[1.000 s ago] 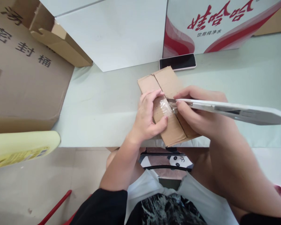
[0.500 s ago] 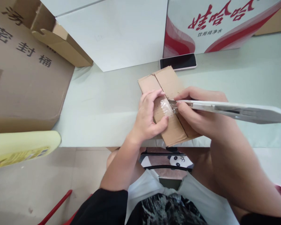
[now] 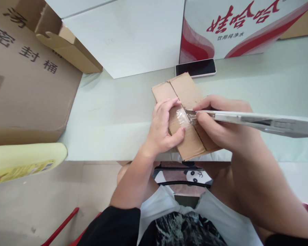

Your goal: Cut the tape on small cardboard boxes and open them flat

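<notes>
A small flat cardboard box [image 3: 191, 145] lies slanted on the table near its front edge. My left hand [image 3: 161, 128] grips its left side, with fingers on top at the far end and thumb on the near part. A strip of clear tape [image 3: 182, 118], wrinkled, crosses the middle seam between finger and thumb. In my right hand [image 3: 222, 135] is a white utility knife [image 3: 261, 123], pinched close to the blade. Its tip touches the tape at the seam, while the handle sticks out to the right. The right hand hides part of the box's right side.
A phone [image 3: 195, 67] lies just behind the box, against a white and red carton [image 3: 233, 44]. Beside that stands a large white box [image 3: 133, 41]. A big brown carton [image 3: 38, 99] and a yellow object [image 3: 28, 152] occupy the left. The pale green tablecloth [image 3: 105, 112] covers the table.
My right hand and the knife have shifted slightly to the right, drawing the blade back a little along the tape. My left hand and the box stay in place.
</notes>
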Demonstrator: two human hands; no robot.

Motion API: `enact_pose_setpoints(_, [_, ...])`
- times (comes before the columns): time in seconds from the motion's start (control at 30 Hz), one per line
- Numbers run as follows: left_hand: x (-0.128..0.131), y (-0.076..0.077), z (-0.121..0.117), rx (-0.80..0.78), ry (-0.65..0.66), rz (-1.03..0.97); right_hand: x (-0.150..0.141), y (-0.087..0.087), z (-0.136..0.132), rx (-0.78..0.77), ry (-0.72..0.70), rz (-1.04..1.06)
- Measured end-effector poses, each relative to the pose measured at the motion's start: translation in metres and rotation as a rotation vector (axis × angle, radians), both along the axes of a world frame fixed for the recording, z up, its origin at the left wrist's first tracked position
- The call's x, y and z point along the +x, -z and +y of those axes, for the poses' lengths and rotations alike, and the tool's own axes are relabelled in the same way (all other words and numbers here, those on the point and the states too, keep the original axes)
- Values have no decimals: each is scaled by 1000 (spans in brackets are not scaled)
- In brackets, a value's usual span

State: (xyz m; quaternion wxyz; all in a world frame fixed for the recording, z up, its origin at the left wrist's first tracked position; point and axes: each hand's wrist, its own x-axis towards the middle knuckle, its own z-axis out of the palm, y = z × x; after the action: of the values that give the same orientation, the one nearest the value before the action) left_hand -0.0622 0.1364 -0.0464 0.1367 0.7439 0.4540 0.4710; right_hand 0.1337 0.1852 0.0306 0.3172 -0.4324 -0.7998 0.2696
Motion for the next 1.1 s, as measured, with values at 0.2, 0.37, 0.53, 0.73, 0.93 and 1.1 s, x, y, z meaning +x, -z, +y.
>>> enact_pose_setpoints(0.2, [1, 1, 0, 11, -14, -4, -1, -2, 1, -50, -37, -57])
enact_pose_setpoints(0.37, [0, 1, 0, 5, -5, 2, -2, -3, 1, -50, -25, -42])
enact_pose_setpoints(0.53, [0, 1, 0, 3, -11, 8, 0, -4, 0, -88, -18, -17])
enact_pose_setpoints(0.73, [0, 1, 0, 2, -13, 7, 2, -4, 0, -83, -16, 28])
enact_pose_setpoints(0.93, [-1, 1, 0, 12, -22, 30, 1, -6, 1, -113, -72, 31])
enact_pose_setpoints(1.1, [-1, 1, 0, 15, -8, 25, 1, -7, 0, -110, -89, 21])
